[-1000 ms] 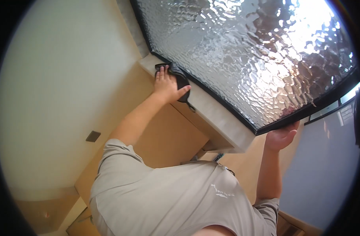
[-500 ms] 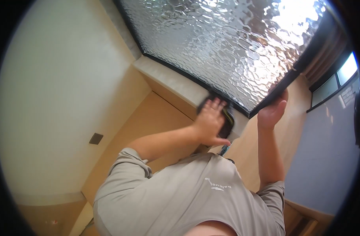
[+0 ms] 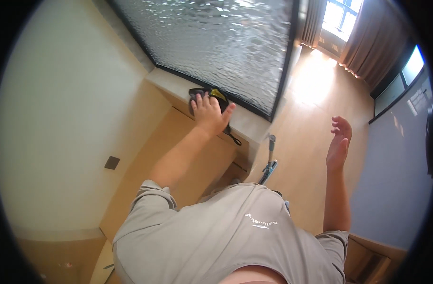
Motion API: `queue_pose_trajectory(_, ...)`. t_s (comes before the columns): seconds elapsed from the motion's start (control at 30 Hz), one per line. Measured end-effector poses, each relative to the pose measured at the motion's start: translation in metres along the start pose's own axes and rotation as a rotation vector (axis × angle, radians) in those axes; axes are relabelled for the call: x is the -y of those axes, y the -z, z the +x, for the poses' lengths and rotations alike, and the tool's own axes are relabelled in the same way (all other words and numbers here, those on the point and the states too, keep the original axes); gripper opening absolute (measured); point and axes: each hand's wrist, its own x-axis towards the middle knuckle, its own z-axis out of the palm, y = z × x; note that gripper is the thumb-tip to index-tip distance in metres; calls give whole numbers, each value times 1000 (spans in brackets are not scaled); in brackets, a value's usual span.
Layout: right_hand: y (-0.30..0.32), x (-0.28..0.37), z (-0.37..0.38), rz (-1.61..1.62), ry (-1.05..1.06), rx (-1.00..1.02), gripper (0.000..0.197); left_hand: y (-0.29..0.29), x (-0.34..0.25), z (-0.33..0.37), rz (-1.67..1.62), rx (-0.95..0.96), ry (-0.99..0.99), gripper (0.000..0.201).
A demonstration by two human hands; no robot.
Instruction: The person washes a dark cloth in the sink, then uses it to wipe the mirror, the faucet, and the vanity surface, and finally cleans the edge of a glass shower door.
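My left hand lies flat, fingers spread, on a dark cloth-like thing with a yellow patch and a thin hanging loop; its exact kind I cannot make out. The thing rests on a pale ledge along the foot of a black-framed, rippled glass panel. Held up in the air to the right of the panel, my right hand has loosely bent fingers and nothing in it.
A grey pole with a light blue lower part stands near my body. Wood cabinet fronts lie under the ledge. A wood floor runs toward curtains; a blue-grey wall stands at the right.
My left hand has slid leftward along the ledge with the dark thing. My right hand has come away from the panel's edge. The view has shifted, showing the window and more floor.
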Motion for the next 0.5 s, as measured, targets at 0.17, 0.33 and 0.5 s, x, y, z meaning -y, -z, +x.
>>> queue_pose_trajectory(0.17,96,-17,-51,18,-94,-2,65,-5,-48,-13,-99,-83,178,48)
queue_pose_trajectory(0.33,218,-14,-103,66,-315,-41,60,-5,-89,-80,-425,-229,178,23)
queue_pose_trajectory(0.5,295,-14,-156,191,-573,-60,55,53,-207,-136,-1997,-348,515,30)
